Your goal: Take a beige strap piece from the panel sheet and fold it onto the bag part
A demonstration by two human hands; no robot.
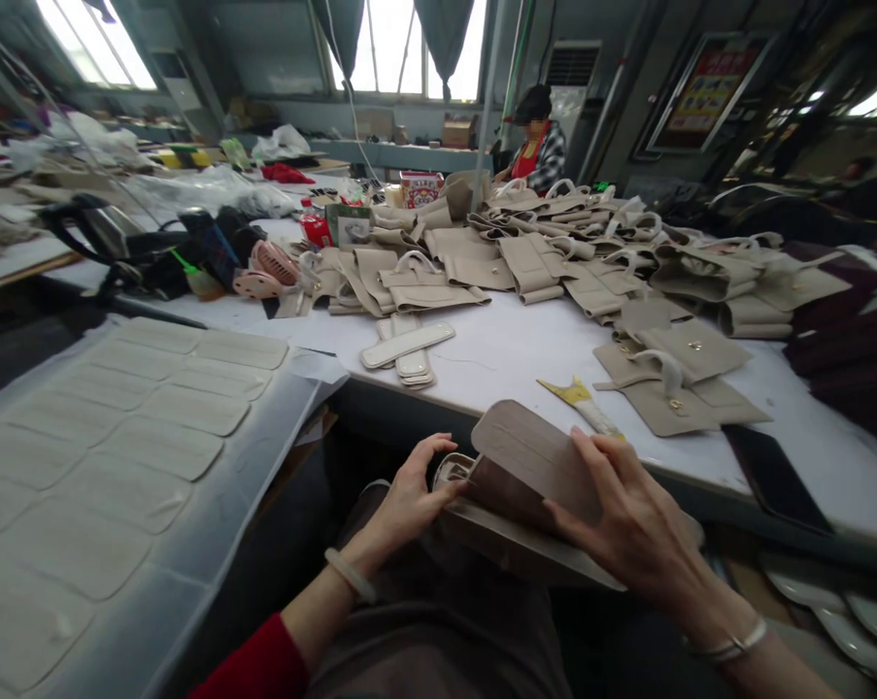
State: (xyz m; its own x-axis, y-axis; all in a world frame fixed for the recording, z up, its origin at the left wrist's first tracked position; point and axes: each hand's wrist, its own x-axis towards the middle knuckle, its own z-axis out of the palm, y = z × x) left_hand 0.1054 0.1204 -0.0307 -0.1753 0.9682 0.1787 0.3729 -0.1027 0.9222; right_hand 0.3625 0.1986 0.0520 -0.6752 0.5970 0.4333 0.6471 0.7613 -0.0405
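Over my lap I hold a beige, partly assembled bag piece (pixel 525 456) with a folded flap. My left hand (pixel 413 495) pinches its left end, fingers closed on the edge. My right hand (pixel 627 524) lies over the right side, fingers pressed on the flap and gripping it. A bangle is on my left wrist and a bracelet on my right. Just beyond, at the table's front edge, lies a yellow-handled tool (pixel 580 400).
The white table (pixel 511 354) carries a big heap of beige bag parts (pixel 555 262), flat strips (pixel 407 348), and a dark phone (pixel 773 476) at the right. Rounded beige panels (pixel 153 408) lie on a sheet at the left. A person (pixel 536 141) sits at the far side.
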